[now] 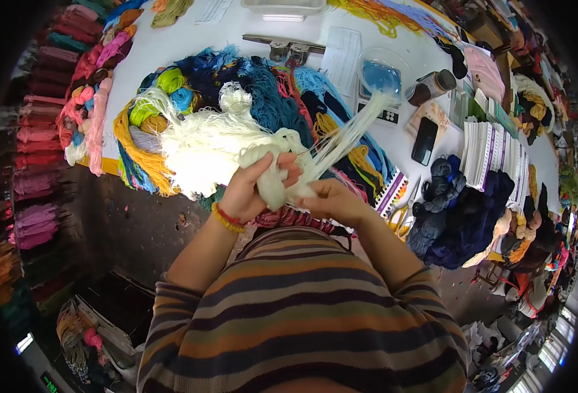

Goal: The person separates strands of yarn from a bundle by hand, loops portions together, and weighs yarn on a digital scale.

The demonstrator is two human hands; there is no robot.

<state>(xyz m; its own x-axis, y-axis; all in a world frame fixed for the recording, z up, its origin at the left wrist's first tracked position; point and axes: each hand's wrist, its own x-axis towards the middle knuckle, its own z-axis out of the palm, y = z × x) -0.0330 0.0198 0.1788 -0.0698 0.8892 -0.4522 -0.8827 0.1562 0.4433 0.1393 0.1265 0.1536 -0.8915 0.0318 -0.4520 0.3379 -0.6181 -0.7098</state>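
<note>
A cream yarn hank (272, 187) hung between the person's two hands, just above the worktop's (400, 16) near edge. The left hand (266, 180) curled around it, thumb and fingers on opposite sides. The right hand (331, 200) touched its lower end with bent fingers; they blurred, so I couldn't tell whether they gripped. Loose pale strands (348, 141) stretched toward one o'clock, their far end overlapping a clear plastic tub (397, 60) from my angle. At ten o'clock from the hands, fluffy white yarn (200, 157) lay heaped; at two, a black phone (424, 141); at three, navy yarn (466, 213).
</note>
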